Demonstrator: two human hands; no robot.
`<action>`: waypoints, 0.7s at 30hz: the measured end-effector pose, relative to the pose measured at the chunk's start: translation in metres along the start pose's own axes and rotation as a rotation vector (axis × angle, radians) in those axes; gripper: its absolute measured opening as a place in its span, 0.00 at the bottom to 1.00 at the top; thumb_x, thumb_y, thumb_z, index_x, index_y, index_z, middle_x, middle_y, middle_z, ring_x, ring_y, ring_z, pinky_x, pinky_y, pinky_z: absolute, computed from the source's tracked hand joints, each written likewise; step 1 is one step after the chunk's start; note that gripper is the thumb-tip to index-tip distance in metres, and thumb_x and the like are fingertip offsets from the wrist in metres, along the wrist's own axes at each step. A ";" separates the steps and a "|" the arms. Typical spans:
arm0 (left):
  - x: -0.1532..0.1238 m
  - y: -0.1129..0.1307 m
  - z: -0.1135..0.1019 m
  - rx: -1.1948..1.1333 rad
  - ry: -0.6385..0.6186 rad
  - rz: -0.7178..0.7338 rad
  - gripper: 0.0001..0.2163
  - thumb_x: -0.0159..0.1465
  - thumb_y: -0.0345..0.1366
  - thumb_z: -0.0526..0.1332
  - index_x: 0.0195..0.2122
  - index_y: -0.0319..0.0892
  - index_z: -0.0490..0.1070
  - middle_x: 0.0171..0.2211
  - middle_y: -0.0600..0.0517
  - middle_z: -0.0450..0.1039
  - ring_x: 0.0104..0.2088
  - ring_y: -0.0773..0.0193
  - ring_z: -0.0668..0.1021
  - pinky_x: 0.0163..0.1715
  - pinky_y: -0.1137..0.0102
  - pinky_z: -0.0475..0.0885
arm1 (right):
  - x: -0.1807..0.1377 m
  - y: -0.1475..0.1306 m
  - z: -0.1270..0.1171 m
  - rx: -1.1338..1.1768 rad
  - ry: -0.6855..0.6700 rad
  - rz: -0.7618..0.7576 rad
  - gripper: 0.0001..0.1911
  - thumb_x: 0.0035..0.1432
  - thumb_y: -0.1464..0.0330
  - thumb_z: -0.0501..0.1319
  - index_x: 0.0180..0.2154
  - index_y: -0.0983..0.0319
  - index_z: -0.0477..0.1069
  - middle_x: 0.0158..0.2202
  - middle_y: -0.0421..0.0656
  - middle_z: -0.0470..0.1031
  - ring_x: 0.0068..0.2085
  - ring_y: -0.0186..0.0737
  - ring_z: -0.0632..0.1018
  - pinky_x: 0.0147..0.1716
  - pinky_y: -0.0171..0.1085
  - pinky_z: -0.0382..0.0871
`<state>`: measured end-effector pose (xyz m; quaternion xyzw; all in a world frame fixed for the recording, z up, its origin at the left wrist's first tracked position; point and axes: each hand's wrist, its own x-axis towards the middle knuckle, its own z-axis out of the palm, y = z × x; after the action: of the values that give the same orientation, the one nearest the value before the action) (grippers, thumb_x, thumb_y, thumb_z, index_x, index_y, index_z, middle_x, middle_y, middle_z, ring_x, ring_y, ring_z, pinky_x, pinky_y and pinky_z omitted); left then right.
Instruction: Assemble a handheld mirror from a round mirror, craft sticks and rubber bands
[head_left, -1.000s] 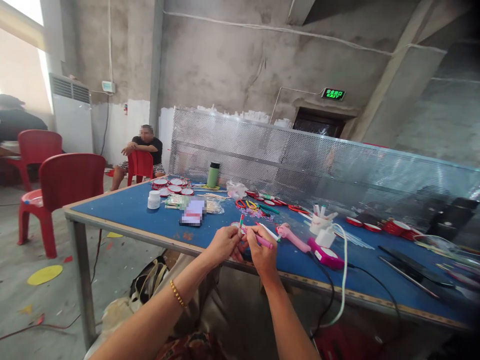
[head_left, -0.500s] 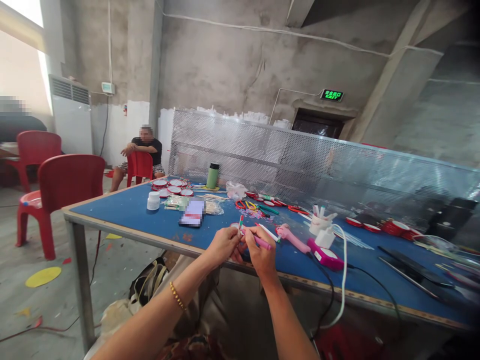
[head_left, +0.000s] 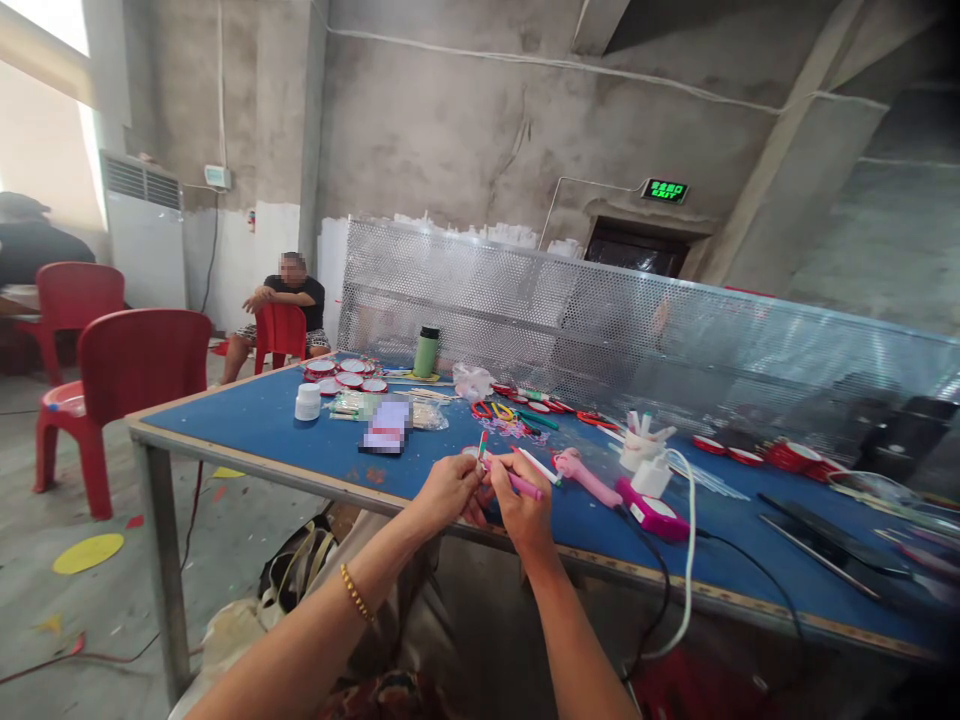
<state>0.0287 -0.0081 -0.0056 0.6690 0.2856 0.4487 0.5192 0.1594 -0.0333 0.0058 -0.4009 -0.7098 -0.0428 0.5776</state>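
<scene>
My right hand point(head_left: 526, 508) is closed round a pink marker pen point(head_left: 525, 487), held like a writing tool with its tip towards my other hand. My left hand point(head_left: 448, 490) pinches something small just left of the pen tip; the fingers hide most of it. A small red-and-green upright piece point(head_left: 482, 440) sticks up between the hands, and I cannot tell which fingers hold it. Both hands are at the front edge of the blue table point(head_left: 247, 425). Just beyond them lie a white pen point(head_left: 538, 465) and a pink glue gun point(head_left: 589, 477).
Left of my hands are a phone point(head_left: 386, 425), a white bottle point(head_left: 307, 402) and red-rimmed discs point(head_left: 352, 380). A green flask point(head_left: 426, 352) stands behind. To the right are a pen cup point(head_left: 639, 448), a magenta box point(head_left: 654, 512) and a white cable point(head_left: 690, 560). A person point(head_left: 289, 295) sits beyond.
Almost nothing differs. My hands and the pink marker pen keep the same pose, and the view has shifted very slightly.
</scene>
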 end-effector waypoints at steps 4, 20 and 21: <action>-0.001 0.001 -0.001 0.009 0.004 0.004 0.19 0.60 0.54 0.54 0.27 0.42 0.62 0.20 0.53 0.72 0.17 0.62 0.77 0.15 0.71 0.70 | 0.000 -0.002 0.000 0.061 0.023 0.059 0.11 0.63 0.67 0.56 0.28 0.59 0.69 0.23 0.38 0.73 0.23 0.35 0.74 0.27 0.33 0.69; -0.002 0.001 -0.001 0.024 0.018 0.006 0.18 0.61 0.53 0.54 0.26 0.43 0.62 0.19 0.53 0.71 0.16 0.63 0.76 0.14 0.72 0.69 | 0.000 -0.001 0.001 0.015 0.014 -0.006 0.11 0.63 0.67 0.55 0.28 0.60 0.70 0.24 0.39 0.74 0.26 0.36 0.75 0.29 0.33 0.69; -0.002 0.001 -0.001 0.022 0.017 0.006 0.18 0.61 0.53 0.54 0.26 0.43 0.62 0.19 0.53 0.71 0.16 0.63 0.76 0.14 0.72 0.69 | 0.000 -0.001 0.000 0.012 0.010 -0.003 0.11 0.63 0.67 0.55 0.28 0.60 0.70 0.24 0.39 0.74 0.26 0.36 0.75 0.29 0.33 0.68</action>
<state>0.0275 -0.0095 -0.0052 0.6717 0.2928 0.4527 0.5081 0.1584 -0.0333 0.0064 -0.3961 -0.7077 -0.0416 0.5836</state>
